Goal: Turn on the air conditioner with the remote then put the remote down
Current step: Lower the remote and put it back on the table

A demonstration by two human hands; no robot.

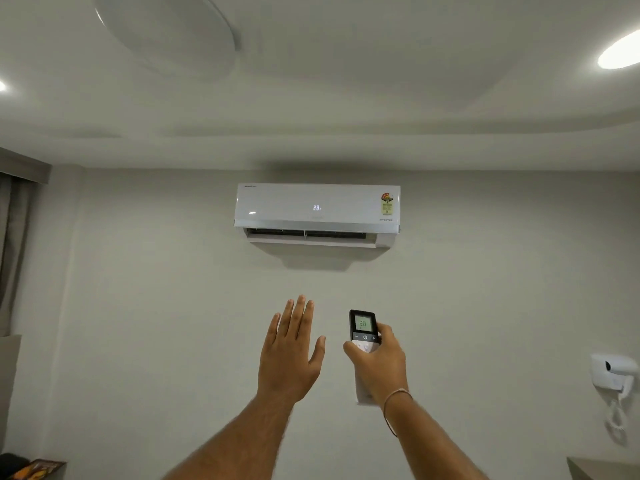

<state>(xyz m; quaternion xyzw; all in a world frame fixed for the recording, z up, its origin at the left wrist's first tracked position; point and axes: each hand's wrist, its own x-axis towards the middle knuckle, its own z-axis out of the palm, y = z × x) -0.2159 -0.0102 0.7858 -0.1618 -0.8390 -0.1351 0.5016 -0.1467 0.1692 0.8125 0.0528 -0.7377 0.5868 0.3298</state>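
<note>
A white air conditioner (317,211) hangs high on the wall straight ahead. Its front shows a lit "28" and its lower flap stands open. My right hand (379,367) is raised below it and grips a white remote (362,327) with a dark top. The remote's green screen also reads 28, and my thumb rests on the light buttons under the power key. My left hand (292,348) is held up beside the remote, flat and apart from it, fingers straight and holding nothing.
A wall-mounted hair dryer (611,372) with a coiled cord hangs at the right. A curtain (14,237) runs down the left edge. Dark items (31,469) lie at the bottom left corner, and a ledge corner (602,467) shows at bottom right.
</note>
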